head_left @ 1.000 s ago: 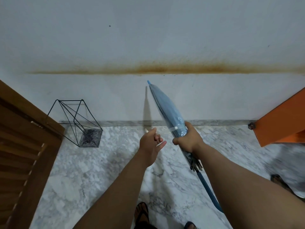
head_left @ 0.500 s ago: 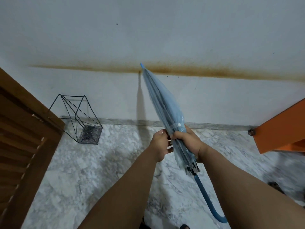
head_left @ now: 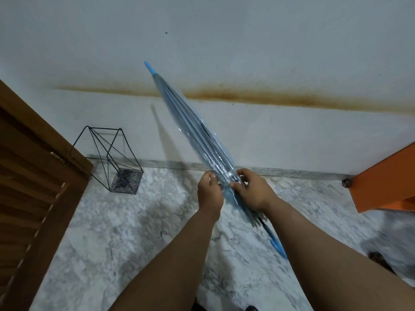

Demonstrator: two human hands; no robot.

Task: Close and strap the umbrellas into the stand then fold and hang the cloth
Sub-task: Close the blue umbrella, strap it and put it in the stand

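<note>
Both hands hold the closed umbrella [head_left: 197, 140] in the air, tip tilted up to the left before the wall [head_left: 247, 41]. The left hand [head_left: 210, 191] and right hand [head_left: 252, 189] curl their fingers round its lower folds. The wire stand [head_left: 112, 158] sits well apart, left, on the marble floor [head_left: 112, 232].

You stand on a grey-veined marble floor [head_left: 139, 232]; a black wire stand [head_left: 112, 158] sits on it by the wall, beside a wooden louvred door [head_left: 29, 187].
</note>
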